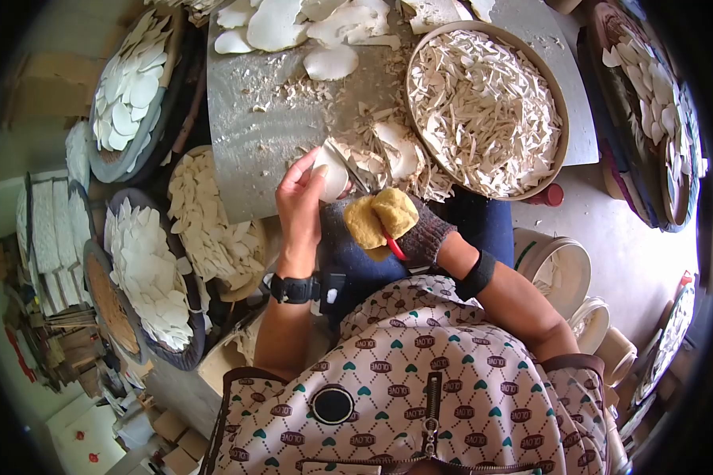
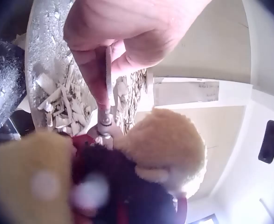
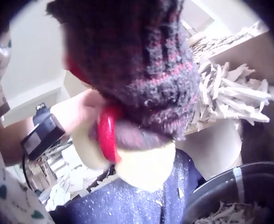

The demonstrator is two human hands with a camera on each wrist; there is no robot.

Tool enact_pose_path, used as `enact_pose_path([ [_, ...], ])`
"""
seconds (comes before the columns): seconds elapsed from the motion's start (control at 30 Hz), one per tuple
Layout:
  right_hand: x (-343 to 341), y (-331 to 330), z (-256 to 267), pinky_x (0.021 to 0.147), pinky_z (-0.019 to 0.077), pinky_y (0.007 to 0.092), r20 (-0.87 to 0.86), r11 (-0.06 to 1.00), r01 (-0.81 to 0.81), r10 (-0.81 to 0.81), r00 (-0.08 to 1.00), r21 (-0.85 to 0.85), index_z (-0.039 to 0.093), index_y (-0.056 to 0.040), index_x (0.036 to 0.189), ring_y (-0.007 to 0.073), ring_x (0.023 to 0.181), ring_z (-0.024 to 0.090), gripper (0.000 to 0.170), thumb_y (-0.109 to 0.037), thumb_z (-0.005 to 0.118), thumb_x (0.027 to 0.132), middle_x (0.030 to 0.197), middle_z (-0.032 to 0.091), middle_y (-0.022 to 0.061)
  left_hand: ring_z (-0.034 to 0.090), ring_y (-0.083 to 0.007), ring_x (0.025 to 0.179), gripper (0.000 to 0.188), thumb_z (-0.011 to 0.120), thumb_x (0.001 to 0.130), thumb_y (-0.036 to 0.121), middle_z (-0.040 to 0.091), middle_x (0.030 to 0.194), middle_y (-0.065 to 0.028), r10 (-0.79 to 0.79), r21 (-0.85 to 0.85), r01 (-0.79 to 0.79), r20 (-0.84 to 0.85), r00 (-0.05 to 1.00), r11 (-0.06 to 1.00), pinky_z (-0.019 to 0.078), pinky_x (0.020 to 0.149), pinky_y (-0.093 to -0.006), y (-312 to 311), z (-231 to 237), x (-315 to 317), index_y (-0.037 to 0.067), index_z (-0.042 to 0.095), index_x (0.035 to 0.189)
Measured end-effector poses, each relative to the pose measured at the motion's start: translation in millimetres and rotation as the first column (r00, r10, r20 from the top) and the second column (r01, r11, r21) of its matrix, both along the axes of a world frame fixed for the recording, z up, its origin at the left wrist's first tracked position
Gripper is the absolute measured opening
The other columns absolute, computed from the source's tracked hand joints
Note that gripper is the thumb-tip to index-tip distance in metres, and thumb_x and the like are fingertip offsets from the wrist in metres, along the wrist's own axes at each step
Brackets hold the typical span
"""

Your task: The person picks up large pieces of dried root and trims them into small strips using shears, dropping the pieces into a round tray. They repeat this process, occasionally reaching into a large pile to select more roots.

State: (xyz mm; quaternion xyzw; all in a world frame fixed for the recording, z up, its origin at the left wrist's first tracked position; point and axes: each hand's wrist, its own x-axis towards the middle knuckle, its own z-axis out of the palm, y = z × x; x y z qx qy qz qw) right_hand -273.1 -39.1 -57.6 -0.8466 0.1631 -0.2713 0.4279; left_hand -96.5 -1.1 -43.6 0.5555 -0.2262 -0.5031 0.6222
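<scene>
In the head view my left hand [image 1: 298,210] pinches a thin white slice [image 1: 330,171] between thumb and fingers, over the near edge of the metal table [image 1: 245,150]. My right hand [image 1: 434,231], in a dark knitted glove, grips scissors [image 1: 394,245] with red handles and thick yellow padding [image 1: 382,218]. The blades point away from me, right beside the slice. From the left wrist, the slice [image 2: 109,77] shows edge-on at the scissors' pivot [image 2: 105,122]. The right wrist view has the red handle [image 3: 108,135] against the glove [image 3: 151,88], with most fingers hidden.
A round tray [image 1: 566,119] full of cut white strips stands on the table's right side. Larger slices [image 1: 331,62] lie at the back among scraps. Baskets of slices [image 1: 146,273] crowd the left floor, and buckets [image 1: 574,273] stand at the right.
</scene>
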Motion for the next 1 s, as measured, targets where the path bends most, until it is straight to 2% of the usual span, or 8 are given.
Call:
enact_pose_path([
  [0.13, -3, 4, -6, 0.071, 0.0459, 0.0345, -0.070, 0.992, -0.011, 0.020, 0.997, 0.128, 0.058, -0.0034, 0.089, 0.0297, 0.082, 0.058, 0.020, -0.008, 0.061, 0.070, 0.086, 0.061, 0.0132, 0.063, -0.0225, 0.077, 0.036, 0.054, 0.084, 0.007, 0.060, 0.097, -0.0137, -0.086, 0.063, 0.087, -0.017, 0.996, 0.994, 0.0542, 0.064, -0.0312, -2, 4, 5, -0.001, 0.047, 0.118],
  [0.33, -1, 13, -16, 0.071, 0.0457, 0.0335, 0.025, 0.990, 0.026, -0.030, 0.999, 0.136, 0.058, -0.0045, 0.091, 0.0254, 0.083, 0.058, 0.019, -0.007, 0.062, 0.073, 0.089, 0.061, 0.0093, 0.061, -0.0181, 0.075, 0.029, 0.057, 0.082, 0.009, 0.060, 0.091, -0.0101, -0.224, 0.097, 0.232, -0.082, 0.971, 0.968, 0.0536, 0.063, -0.0303, -1, 19, 11, 0.002, 0.050, 0.110],
  [0.4, -1, 15, -21, 0.077, 0.0455, 0.0316, 0.119, 0.957, -0.048, 0.014, 0.993, 0.287, 0.058, -0.0069, 0.101, 0.0250, 0.088, 0.058, 0.030, -0.016, 0.065, 0.073, 0.095, 0.061, 0.0096, 0.061, -0.0160, 0.076, 0.028, 0.059, 0.081, 0.011, 0.061, 0.090, -0.0086, -0.319, 0.112, 0.323, -0.051, 0.946, 0.940, 0.0532, 0.062, -0.0285, -1, 24, 17, 0.003, 0.052, 0.107],
  [0.53, -5, 13, -24, 0.080, 0.0453, 0.0311, 0.064, 0.926, -0.082, 0.063, 0.996, 0.368, 0.057, -0.0077, 0.105, 0.0228, 0.093, 0.058, 0.032, -0.017, 0.065, 0.076, 0.099, 0.061, 0.0084, 0.063, -0.0197, 0.069, 0.024, 0.058, 0.081, 0.010, 0.062, 0.091, -0.0118, -0.212, 0.078, 0.216, -0.047, 0.976, 0.973, 0.0538, 0.057, -0.0274, 2, 23, 11, 0.000, 0.054, 0.103],
  [0.7, -9, 24, -38, 0.077, 0.0468, 0.0312, 0.187, 0.731, -0.117, -0.015, 0.982, 0.672, 0.057, -0.0057, 0.105, 0.0216, 0.091, 0.059, 0.029, -0.013, 0.063, 0.078, 0.099, 0.061, 0.0096, 0.064, -0.0207, 0.070, 0.024, 0.059, 0.081, 0.010, 0.062, 0.091, -0.0136, -0.138, 0.021, 0.139, -0.037, 0.990, 0.990, 0.0541, 0.057, -0.0278, 9, 21, 8, 0.000, 0.054, 0.102],
  [0.8, -9, 33, -31, 0.080, 0.0471, 0.0304, 0.309, 0.408, -0.234, -0.127, 0.942, 0.882, 0.055, -0.0037, 0.107, 0.0207, 0.091, 0.059, 0.027, -0.011, 0.058, 0.081, 0.101, 0.060, 0.0096, 0.064, -0.0222, 0.071, 0.030, 0.058, 0.080, 0.007, 0.061, 0.093, -0.0155, -0.188, 0.032, 0.190, -0.055, 0.981, 0.981, 0.0542, 0.057, -0.0285, 14, 25, 9, -0.001, 0.049, 0.108],
  [0.9, -8, 35, -27, 0.085, 0.0460, 0.0297, 0.410, 0.205, -0.382, -0.113, 0.905, 0.901, 0.053, -0.0027, 0.108, 0.0186, 0.094, 0.058, 0.025, -0.009, 0.055, 0.084, 0.104, 0.059, 0.0083, 0.064, -0.0227, 0.071, 0.038, 0.057, 0.080, 0.003, 0.060, 0.094, -0.0158, 0.005, -0.032, -0.005, -0.005, 1.000, 0.999, 0.0543, 0.057, -0.0293, 19, 20, 0, -0.002, 0.042, 0.115],
  [1.0, -14, 33, -25, 0.087, 0.0455, 0.0280, 0.290, 0.339, -0.295, 0.067, 0.955, 0.893, 0.052, -0.0025, 0.109, 0.0149, 0.096, 0.056, 0.027, -0.009, 0.058, 0.084, 0.106, 0.057, 0.0079, 0.062, -0.0206, 0.075, 0.041, 0.053, 0.080, -0.003, 0.059, 0.094, -0.0153, 0.138, -0.106, -0.129, 0.085, 0.987, 0.986, 0.0557, 0.060, -0.0292, 20, 8, -8, -0.003, 0.038, 0.118],
])
